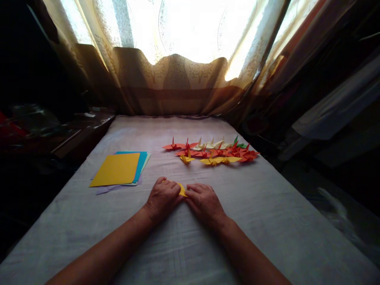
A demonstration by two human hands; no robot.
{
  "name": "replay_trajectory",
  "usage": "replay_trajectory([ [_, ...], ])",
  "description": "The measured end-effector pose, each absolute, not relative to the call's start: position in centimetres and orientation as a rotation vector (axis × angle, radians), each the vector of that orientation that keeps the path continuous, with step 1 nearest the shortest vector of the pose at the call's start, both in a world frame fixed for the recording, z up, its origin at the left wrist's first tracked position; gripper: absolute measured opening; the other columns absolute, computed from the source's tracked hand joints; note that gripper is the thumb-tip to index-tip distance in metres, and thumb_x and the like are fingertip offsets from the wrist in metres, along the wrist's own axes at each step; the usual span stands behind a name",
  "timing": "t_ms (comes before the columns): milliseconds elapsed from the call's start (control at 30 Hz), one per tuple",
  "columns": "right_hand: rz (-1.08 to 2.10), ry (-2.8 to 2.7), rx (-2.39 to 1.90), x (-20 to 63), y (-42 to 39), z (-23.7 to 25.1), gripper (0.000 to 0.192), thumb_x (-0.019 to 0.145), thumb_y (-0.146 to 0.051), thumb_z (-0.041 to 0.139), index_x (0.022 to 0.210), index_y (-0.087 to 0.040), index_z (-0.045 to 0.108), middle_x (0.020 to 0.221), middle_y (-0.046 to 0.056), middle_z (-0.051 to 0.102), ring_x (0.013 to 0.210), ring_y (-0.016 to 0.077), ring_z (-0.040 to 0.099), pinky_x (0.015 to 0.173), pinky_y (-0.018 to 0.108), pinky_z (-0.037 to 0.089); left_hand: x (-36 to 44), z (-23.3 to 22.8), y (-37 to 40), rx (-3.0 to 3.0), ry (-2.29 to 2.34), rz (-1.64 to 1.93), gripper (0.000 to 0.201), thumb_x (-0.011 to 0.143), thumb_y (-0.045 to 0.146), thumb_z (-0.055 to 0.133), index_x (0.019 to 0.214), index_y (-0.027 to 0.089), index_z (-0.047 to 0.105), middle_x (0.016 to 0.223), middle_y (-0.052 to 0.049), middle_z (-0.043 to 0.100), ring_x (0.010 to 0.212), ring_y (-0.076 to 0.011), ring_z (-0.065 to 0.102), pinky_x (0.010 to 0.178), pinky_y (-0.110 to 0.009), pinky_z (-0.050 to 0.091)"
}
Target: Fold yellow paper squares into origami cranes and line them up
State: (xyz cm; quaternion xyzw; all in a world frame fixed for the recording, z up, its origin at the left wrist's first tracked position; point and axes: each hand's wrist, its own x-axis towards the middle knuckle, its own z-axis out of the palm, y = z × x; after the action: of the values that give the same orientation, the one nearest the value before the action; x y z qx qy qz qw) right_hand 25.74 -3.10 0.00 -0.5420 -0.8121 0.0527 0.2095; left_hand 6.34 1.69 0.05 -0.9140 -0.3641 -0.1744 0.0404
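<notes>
A small piece of folded yellow paper [182, 190] lies on the white cloth, mostly covered by my fingers. My left hand [165, 196] is closed over its left part, knuckles up. From the other side, my right hand [204, 201] pinches the paper's right end between thumb and fingers. Beyond my hands, to the right, several folded paper cranes [218, 153] stand in rows, coloured red, orange, yellow, cream and green. To the left is a stack of square paper sheets [117, 169], yellow on top, with blue, pale green and lilac edges showing beneath.
The white cloth [255, 221] spreads over a wide surface under everything. Patterned curtains [166, 87] hang before a bright window at the far end. A dark side table [74, 136] with a clear container [34, 118] stands at left. White fabric [332, 103] hangs at right.
</notes>
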Motion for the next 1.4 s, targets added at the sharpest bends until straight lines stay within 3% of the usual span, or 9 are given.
replay_trajectory([
  [167,0.008,-2.298,-1.494,27.5,-2.0,-0.8,0.017,0.091,-0.024,0.063,0.102,-0.029,0.075,0.114,0.004,0.073,0.106,0.0234,0.064,0.092,0.038,0.046,4.6,0.1,2.6,-2.939,-1.054,-0.570,0.019,0.091,0.037,0.063,0.099,0.020,0.065,0.108,-0.007,0.073,0.099,-0.0259,0.066,0.099,-0.048,0.037],
  [267,-0.089,-2.326,-1.471,28.1,-1.7,-1.0,0.017,0.091,-0.025,0.063,0.102,-0.029,0.075,0.117,0.006,0.072,0.109,0.0249,0.062,0.094,0.040,0.046,2.5,-0.1,3.3,-3.031,-1.012,-0.617,0.019,0.096,0.031,0.056,0.111,0.025,0.066,0.119,-0.006,0.072,0.110,-0.0236,0.065,0.099,-0.044,0.038],
  [500,-0.191,-2.264,-1.450,27.2,-2.3,-0.4,0.028,0.089,-0.020,0.062,0.116,-0.020,0.069,0.128,0.013,0.066,0.117,0.0290,0.057,0.098,0.045,0.043,2.5,-0.6,2.1,-2.903,-0.955,-0.719,0.017,0.097,0.023,0.055,0.101,0.022,0.071,0.101,-0.006,0.075,0.090,-0.0214,0.067,0.084,-0.037,0.046],
  [600,-0.182,-2.242,-1.363,26.6,-2.7,0.0,0.018,0.092,-0.022,0.060,0.106,-0.022,0.070,0.123,0.009,0.068,0.114,0.0261,0.058,0.098,0.042,0.042,3.4,-0.3,0.9,-2.850,-0.976,-0.679,0.014,0.095,0.018,0.056,0.098,0.020,0.070,0.097,-0.006,0.074,0.084,-0.0210,0.064,0.081,-0.036,0.046],
  [733,-0.096,-2.269,-1.287,26.0,-2.9,0.3,0.010,0.092,-0.022,0.062,0.091,-0.024,0.071,0.101,0.005,0.072,0.094,0.0214,0.061,0.086,0.035,0.046,3.9,0.1,0.3,-2.842,-0.995,-0.654,0.010,0.094,0.019,0.058,0.093,0.020,0.068,0.094,-0.004,0.073,0.081,-0.0211,0.062,0.078,-0.036,0.043],
  [867,-0.028,-2.282,-1.260,25.8,-2.7,0.1,0.010,0.092,-0.023,0.063,0.095,-0.025,0.072,0.094,0.004,0.071,0.086,0.0190,0.060,0.079,0.032,0.046,3.8,0.1,0.5,-2.847,-0.986,-0.678,0.010,0.095,0.020,0.057,0.091,0.020,0.067,0.091,-0.002,0.072,0.081,-0.0213,0.061,0.078,-0.037,0.041],
  [1400,0.155,-2.190,-1.242,25.1,-2.9,-1.0,0.013,0.095,-0.023,0.058,0.089,-0.022,0.069,0.089,0.004,0.069,0.083,0.0183,0.060,0.079,0.031,0.046,4.5,-0.1,0.2,-2.884,-1.102,-0.680,0.026,0.099,0.030,0.050,0.079,0.021,0.064,0.078,-0.002,0.066,0.077,-0.0206,0.057,0.077,-0.036,0.039],
])
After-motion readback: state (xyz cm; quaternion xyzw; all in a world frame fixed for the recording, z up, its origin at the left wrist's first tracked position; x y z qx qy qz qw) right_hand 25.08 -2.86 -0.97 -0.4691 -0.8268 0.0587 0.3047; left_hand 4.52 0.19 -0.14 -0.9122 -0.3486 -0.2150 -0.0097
